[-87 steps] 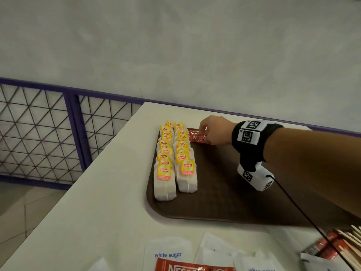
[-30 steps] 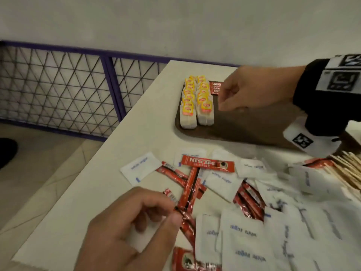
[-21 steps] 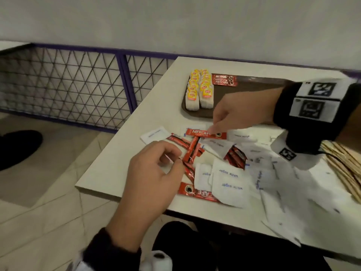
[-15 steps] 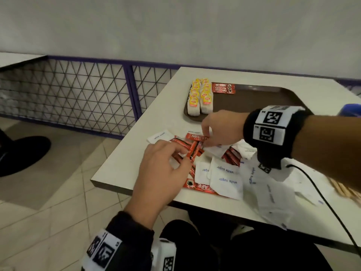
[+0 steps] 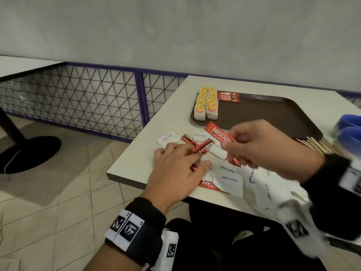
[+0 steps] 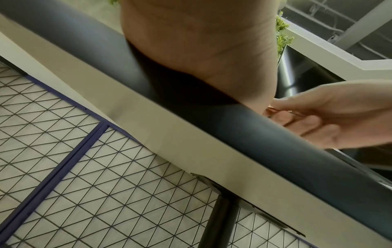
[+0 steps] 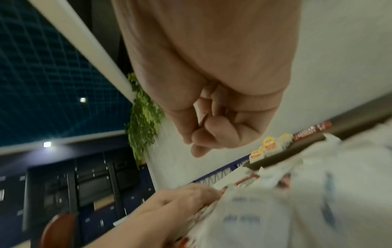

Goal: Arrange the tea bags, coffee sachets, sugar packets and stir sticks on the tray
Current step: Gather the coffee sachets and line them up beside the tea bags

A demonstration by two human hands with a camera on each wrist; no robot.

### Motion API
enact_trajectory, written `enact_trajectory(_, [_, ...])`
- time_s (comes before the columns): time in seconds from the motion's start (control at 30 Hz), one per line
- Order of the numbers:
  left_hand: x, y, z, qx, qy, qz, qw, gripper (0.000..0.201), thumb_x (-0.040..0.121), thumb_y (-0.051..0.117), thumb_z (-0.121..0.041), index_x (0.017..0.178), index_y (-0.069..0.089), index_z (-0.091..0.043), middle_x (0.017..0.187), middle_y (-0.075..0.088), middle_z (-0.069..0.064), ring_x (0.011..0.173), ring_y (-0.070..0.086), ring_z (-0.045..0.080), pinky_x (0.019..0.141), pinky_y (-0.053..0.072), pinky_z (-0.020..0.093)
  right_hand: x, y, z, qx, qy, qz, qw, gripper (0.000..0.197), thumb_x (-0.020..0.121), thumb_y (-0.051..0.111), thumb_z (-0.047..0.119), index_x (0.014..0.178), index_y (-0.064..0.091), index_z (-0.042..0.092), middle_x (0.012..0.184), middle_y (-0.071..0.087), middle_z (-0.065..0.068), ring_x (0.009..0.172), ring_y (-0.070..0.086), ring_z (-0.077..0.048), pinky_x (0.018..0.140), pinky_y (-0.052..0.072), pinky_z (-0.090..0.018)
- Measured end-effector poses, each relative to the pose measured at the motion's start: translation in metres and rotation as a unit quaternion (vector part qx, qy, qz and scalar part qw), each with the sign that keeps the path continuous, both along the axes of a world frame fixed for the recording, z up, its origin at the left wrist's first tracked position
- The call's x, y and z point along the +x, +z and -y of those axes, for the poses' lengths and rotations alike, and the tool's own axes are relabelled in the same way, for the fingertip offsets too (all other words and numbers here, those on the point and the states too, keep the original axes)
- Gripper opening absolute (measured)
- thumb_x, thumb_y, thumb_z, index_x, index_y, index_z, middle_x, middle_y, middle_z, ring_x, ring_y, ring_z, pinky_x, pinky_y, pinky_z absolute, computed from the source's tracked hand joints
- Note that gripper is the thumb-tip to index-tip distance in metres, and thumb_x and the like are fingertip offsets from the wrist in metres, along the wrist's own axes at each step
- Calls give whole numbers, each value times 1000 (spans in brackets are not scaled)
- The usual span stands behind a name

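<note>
A brown tray (image 5: 273,114) lies at the table's far side. Two rows of yellow-tagged tea bags (image 5: 206,103) fill its left end, with two red coffee sachets (image 5: 228,96) beside them. Near the front edge, white sugar packets (image 5: 228,178) and red coffee sachets (image 5: 197,148) lie mixed in a loose pile. My right hand (image 5: 230,141) pinches a wide red coffee sachet (image 5: 217,132) and holds it above the pile. My left hand (image 5: 202,159) rests on the pile and pinches thin red sachets between thumb and forefinger. The right wrist view shows curled right fingers (image 7: 203,134) and the tea bags (image 7: 268,144).
Wooden stir sticks (image 5: 316,143) lie right of the pile, by the tray's near corner. A blue object (image 5: 349,130) sits at the right edge. A purple-framed mesh fence (image 5: 78,98) runs left of the table (image 5: 175,114), and a black table base (image 5: 25,151) stands on the tiled floor.
My right hand left the tray, came back to the pile and lifted a wide red sachet. My left hand came in and settled on the thin red sachets. The view pulled back.
</note>
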State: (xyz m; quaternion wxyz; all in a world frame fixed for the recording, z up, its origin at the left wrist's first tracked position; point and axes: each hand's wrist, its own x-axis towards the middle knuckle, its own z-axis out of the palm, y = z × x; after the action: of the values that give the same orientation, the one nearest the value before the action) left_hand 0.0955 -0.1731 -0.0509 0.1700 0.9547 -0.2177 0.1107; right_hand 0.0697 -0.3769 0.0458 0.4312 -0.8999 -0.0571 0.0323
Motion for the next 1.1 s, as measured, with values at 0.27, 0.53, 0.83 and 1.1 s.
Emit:
enact_trajectory(0.27, [4,-3,2,-192,15,37,981,27,96,65,-24,122,72,-27,113,60,-20,106,50,-5,99,47,22,-63,-64,22,161,-87,78,980,35,104,49,15,76,70,19,59,53,-8,54,46,-17,51,37,-25])
enact_trajectory(0.53, [-14,7,20,-310,-3,252,917,42,92,67,0,132,60,-11,103,69,-4,101,63,14,92,50,32,-55,-86,33,155,-169,190,955,17,98,62,26,109,73,32,93,72,10,82,63,-11,69,47,-17])
enact_trajectory(0.83, [-23,-18,33,-181,-119,430,876,46,86,79,-5,126,59,-13,97,76,0,81,61,22,72,48,41,-46,-93,42,236,-174,192,937,17,101,59,14,93,64,29,78,68,-4,55,55,-23,51,41,-20])
enact_trajectory(1.1, [-27,-20,31,-131,-177,436,872,47,82,82,-6,125,63,-13,99,77,-3,78,66,21,73,45,41,-51,-91,40,295,-110,160,935,18,97,65,8,86,72,20,69,67,-4,54,57,-15,52,47,-26])
